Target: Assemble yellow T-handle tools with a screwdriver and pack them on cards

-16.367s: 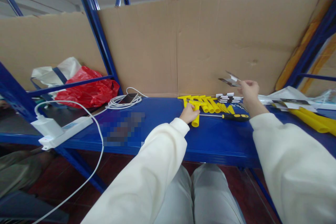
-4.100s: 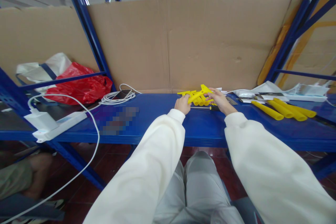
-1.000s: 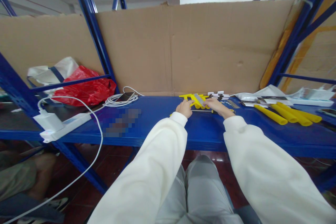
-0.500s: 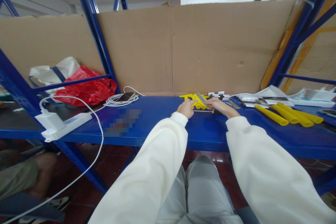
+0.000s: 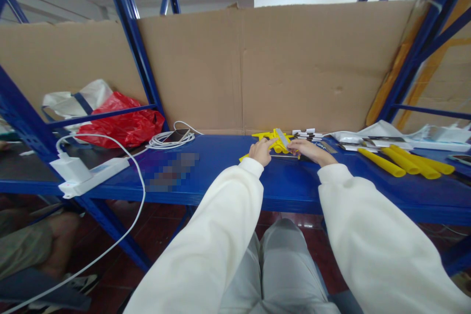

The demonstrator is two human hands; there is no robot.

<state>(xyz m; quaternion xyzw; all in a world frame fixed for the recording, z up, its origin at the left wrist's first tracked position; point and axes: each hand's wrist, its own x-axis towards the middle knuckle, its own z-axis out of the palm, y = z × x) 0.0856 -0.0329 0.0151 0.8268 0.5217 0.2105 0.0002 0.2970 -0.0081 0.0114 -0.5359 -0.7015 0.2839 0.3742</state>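
Observation:
A yellow plastic handle [image 5: 276, 144] with a small grey metal blade [image 5: 282, 137] on top is held over the blue shelf [image 5: 221, 176]. My left hand [image 5: 260, 151] is closed around the handle's near end. My right hand [image 5: 306, 149] pinches the blade and the handle's far end. More yellow T-shaped handles [image 5: 263, 135] lie just behind, next to a stack of small black-and-white blade packets [image 5: 307, 134]. A screwdriver [image 5: 283, 156] lies on the shelf under my hands, mostly hidden.
Three long yellow tubes [image 5: 403, 166] and plastic bags [image 5: 371, 133] lie at the right. A phone on a coiled white cable [image 5: 171, 139], a white power strip [image 5: 86, 176] and a red bag [image 5: 121, 125] lie at the left. Cardboard [image 5: 294, 68] backs the shelf. Another person's leg [image 5: 33, 243] is at lower left.
Over the last second both hands stay on the yellow handle and blade; the grey blade has shifted slightly up and right on the handle. Earlier, my right hand held a blade packet up.

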